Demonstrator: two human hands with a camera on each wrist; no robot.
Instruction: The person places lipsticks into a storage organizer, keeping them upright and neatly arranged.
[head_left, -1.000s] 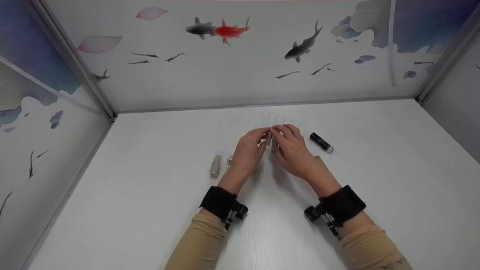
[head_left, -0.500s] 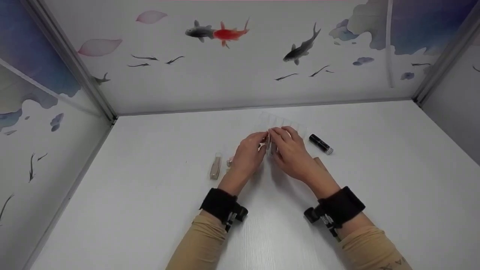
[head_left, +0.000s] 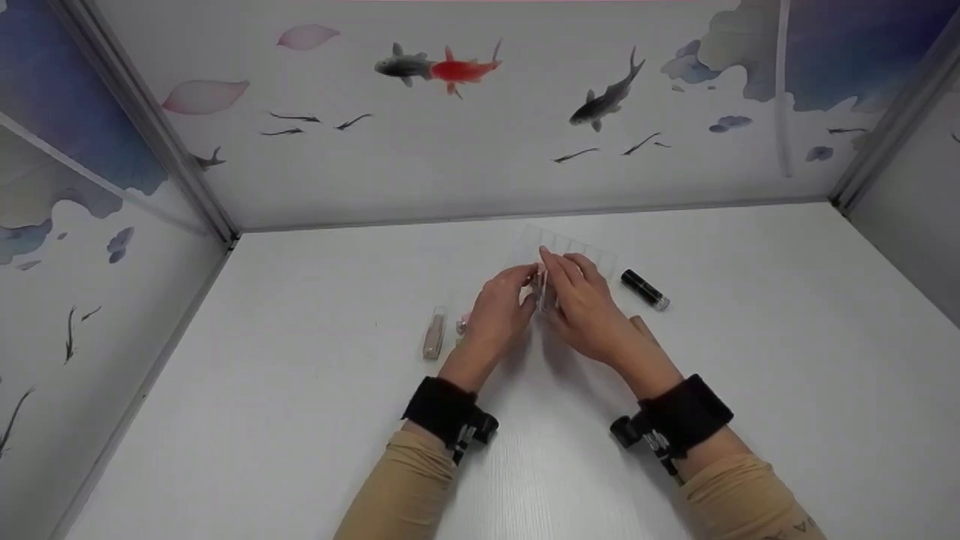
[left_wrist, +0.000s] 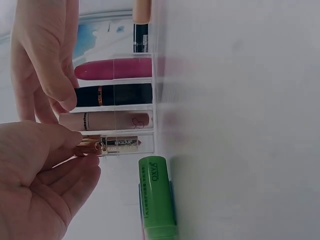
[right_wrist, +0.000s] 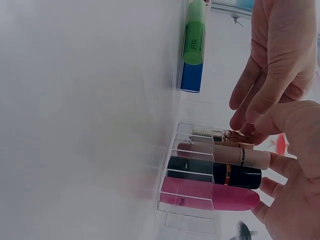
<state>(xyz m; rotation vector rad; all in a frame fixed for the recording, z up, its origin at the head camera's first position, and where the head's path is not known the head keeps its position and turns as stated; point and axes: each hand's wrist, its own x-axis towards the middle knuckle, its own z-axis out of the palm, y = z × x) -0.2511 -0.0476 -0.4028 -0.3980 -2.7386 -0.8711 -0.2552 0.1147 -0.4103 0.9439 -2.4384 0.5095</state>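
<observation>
**Your left hand has the gold-ended lipstick pinched in the leftmost slot!**

Here's the gold-ended lipstick (left_wrist: 112, 143), upright at the left end of the clear lipstick organiser (left_wrist: 147, 143), and your left hand (head_left: 495, 307) has its top between thumb and fingers. Over comes your right hand (head_left: 585, 304), fingers around the tops of the row, thumb tip at the black lipstick; whether it grips anything, you can't tell from here. Look along that row rightward: pale pink lipstick (left_wrist: 110, 120), black lipstick (left_wrist: 117, 95) with its gold ring, magenta lipstick (left_wrist: 117, 69), all upright in their own slots.

Just left of the organiser, the green tube (left_wrist: 157, 192) lies on its side, with a blue item (right_wrist: 192, 78) partly hidden beside it. Further left on the white table (head_left: 300, 390), you've got a clear-capped beige lipstick (head_left: 433, 335), and a pinkish item (head_left: 462, 323) half behind your wrist. Out right, a black tube (head_left: 643, 289) lies slanted, and nearer, a beige tube (head_left: 643, 327) peeks past your right forearm. Painted fish span the far wall (head_left: 480, 165).
</observation>
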